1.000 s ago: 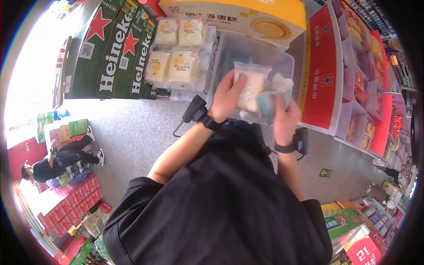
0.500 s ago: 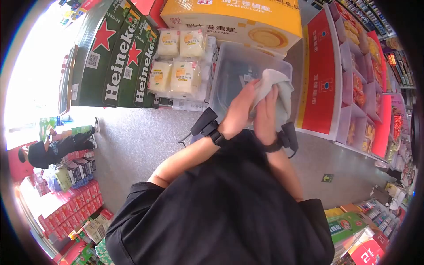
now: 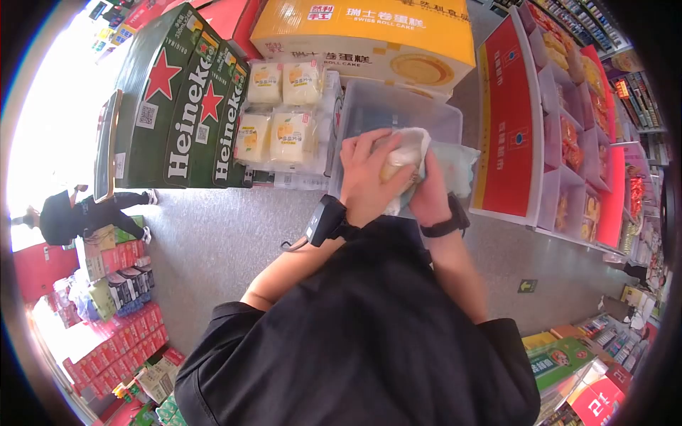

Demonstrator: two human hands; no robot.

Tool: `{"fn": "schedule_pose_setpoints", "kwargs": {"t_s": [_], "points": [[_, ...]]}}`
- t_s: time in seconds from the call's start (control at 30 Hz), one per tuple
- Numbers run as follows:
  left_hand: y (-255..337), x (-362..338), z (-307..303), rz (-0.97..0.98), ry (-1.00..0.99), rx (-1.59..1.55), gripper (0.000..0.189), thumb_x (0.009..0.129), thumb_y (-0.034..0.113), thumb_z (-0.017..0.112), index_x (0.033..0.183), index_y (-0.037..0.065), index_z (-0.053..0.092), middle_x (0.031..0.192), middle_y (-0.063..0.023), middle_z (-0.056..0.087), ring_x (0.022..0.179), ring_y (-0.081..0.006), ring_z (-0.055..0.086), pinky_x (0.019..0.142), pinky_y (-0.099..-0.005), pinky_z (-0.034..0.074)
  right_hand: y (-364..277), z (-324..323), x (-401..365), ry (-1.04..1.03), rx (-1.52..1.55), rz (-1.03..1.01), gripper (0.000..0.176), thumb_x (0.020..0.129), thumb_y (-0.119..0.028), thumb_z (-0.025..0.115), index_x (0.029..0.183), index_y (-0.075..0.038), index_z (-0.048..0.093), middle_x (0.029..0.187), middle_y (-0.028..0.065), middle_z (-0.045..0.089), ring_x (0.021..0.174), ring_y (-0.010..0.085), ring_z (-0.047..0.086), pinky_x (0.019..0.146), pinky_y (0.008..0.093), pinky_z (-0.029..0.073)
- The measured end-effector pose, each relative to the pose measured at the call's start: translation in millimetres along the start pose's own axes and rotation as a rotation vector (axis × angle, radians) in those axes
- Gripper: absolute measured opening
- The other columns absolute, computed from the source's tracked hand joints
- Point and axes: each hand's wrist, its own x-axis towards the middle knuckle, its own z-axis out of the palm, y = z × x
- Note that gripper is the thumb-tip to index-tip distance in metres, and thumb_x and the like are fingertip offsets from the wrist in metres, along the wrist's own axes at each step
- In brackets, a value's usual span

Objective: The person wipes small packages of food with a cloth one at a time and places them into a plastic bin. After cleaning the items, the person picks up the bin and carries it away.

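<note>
soft, crumpled cloth point(image 3: 456, 169) folds against a glossy packet point(image 3: 406, 157) over a translucent plastic bin point(image 3: 398, 101); left hand point(image 3: 367, 179), fingers bent, grips the packet; right hand point(image 3: 431, 197) clasps the cloth.

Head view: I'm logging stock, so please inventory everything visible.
Cloth: one, whitish, between hands
Held item: one, cream, mostly hidden between hands
Plastic tub: one, translucent, beneath hands
Food packs: at least four, cream, beside tub
Swiss roll cake carton: one, yellow, beyond tub
Heineken cartons: at least two, green, left
Display panel: one, red, right
Snack packets: many, red, yellow, right
Floor sign: one, green, right
Other person: one, black clothes, left
Distant goods: many, mixed, edges, indistinct
Shirt: one, black, bottom
Left hand: one, on cloth
Right hand: one, on cloth
</note>
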Motion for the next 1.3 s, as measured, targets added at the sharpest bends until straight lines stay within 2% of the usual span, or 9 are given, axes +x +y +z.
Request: {"fn": "schedule_pose_setpoints", "kwargs": {"t_s": [0.37, 0.4, 0.53, 0.67, 0.77, 0.93, 1.07, 1.13, 1.3], "points": [[-14, 9, 1, -0.324, -0.068, -0.288, 0.034, 0.095, 0.021, 0.065, 0.117, -0.004, 0.055, 0.104, -0.0203, 0.066, 0.093, -0.0351, 0.065, 0.081, -0.0395, 0.050, 12, 25, -27, 0.194, -0.636, -0.489, 0.047, 0.109, -0.034, 0.036, 0.119, 0.005, 0.060, 0.114, 0.0096, 0.063, 0.103, 0.0165, 0.057, 0.090, 0.0319, 0.044], [-14, 11, 0, -0.304, 0.017, -0.366, 0.037, 0.096, 0.026, 0.064, 0.111, -0.005, 0.053, 0.100, -0.0267, 0.064, 0.091, -0.0442, 0.063, 0.080, -0.0461, 0.050, 8, 34, -38, 0.180, -0.678, -0.455, 0.046, 0.109, -0.033, 0.036, 0.118, 0.006, 0.059, 0.113, 0.0093, 0.063, 0.102, 0.0157, 0.056, 0.090, 0.0329, 0.044], [-16, 26, -21, -0.608, -0.066, -0.335, 0.032, 0.098, 0.023, 0.062, 0.116, -0.003, 0.056, 0.102, -0.0172, 0.068, 0.094, -0.0233, 0.069, 0.080, -0.0358, 0.053, 14, 29, -61, 0.097, -0.729, -0.401, 0.040, 0.109, -0.028, 0.038, 0.128, 0.003, 0.055, 0.122, 0.0081, 0.061, 0.110, 0.0167, 0.056, 0.097, 0.0313, 0.042], [-40, 20, -30, -0.776, -0.210, -1.209, 0.036, 0.104, 0.024, 0.052, 0.133, 0.003, 0.053, 0.113, -0.0036, 0.065, 0.103, -0.0120, 0.063, 0.092, -0.0280, 0.051, -7, 24, -52, 0.087, 0.019, -0.353, 0.042, 0.108, -0.026, 0.033, 0.139, -0.001, 0.048, 0.138, 0.0104, 0.054, 0.131, 0.0225, 0.049, 0.111, 0.0379, 0.037], [-23, 13, -28, -0.698, -0.309, -1.117, 0.043, 0.105, 0.024, 0.051, 0.142, 0.003, 0.047, 0.120, -0.0055, 0.063, 0.110, -0.0140, 0.062, 0.094, -0.0290, 0.049, -17, 24, -43, -0.037, 0.055, -0.311, 0.043, 0.108, -0.026, 0.030, 0.140, -0.002, 0.047, 0.140, 0.0114, 0.053, 0.130, 0.0247, 0.051, 0.112, 0.0402, 0.037], [-14, 7, -22, -0.137, -0.285, -0.078, 0.066, 0.098, 0.038, 0.052, 0.147, -0.003, 0.034, 0.131, -0.0311, 0.054, 0.114, -0.0448, 0.057, 0.093, -0.0453, 0.051, -13, 37, -35, -0.068, -0.418, -0.193, 0.037, 0.104, -0.020, 0.048, 0.136, -0.002, 0.050, 0.128, 0.0053, 0.059, 0.116, 0.0162, 0.057, 0.100, 0.0329, 0.043], [-8, 7, -37, -0.157, -0.461, 0.050, 0.064, 0.098, 0.038, 0.054, 0.146, 0.000, 0.036, 0.127, -0.0256, 0.058, 0.110, -0.0434, 0.060, 0.090, -0.0475, 0.051, -16, 17, -27, 0.018, -0.667, -0.107, 0.020, 0.099, -0.015, 0.060, 0.106, 0.002, 0.069, 0.092, -0.0002, 0.069, 0.081, 0.0066, 0.060, 0.073, 0.0255, 0.048], [-1, 10, -45, -0.257, -0.624, 0.087, 0.062, 0.098, 0.037, 0.057, 0.145, 0.001, 0.040, 0.130, -0.0238, 0.058, 0.114, -0.0411, 0.058, 0.093, -0.0450, 0.048, -16, 5, -24, -0.002, -0.930, -0.176, 0.021, 0.100, -0.017, 0.060, 0.105, 0.002, 0.068, 0.089, 0.0002, 0.069, 0.078, 0.0067, 0.059, 0.070, 0.0261, 0.048], [-18, -6, -39, -0.194, -0.456, 0.015, 0.060, 0.098, 0.040, 0.056, 0.143, 0.002, 0.044, 0.128, -0.0228, 0.059, 0.110, -0.0410, 0.060, 0.091, -0.0447, 0.050, -36, 12, -26, 0.287, -1.329, -0.468, 0.024, 0.099, -0.020, 0.061, 0.104, 0.002, 0.066, 0.084, 0.0082, 0.070, 0.072, 0.0114, 0.060, 0.066, 0.0303, 0.048]]}}
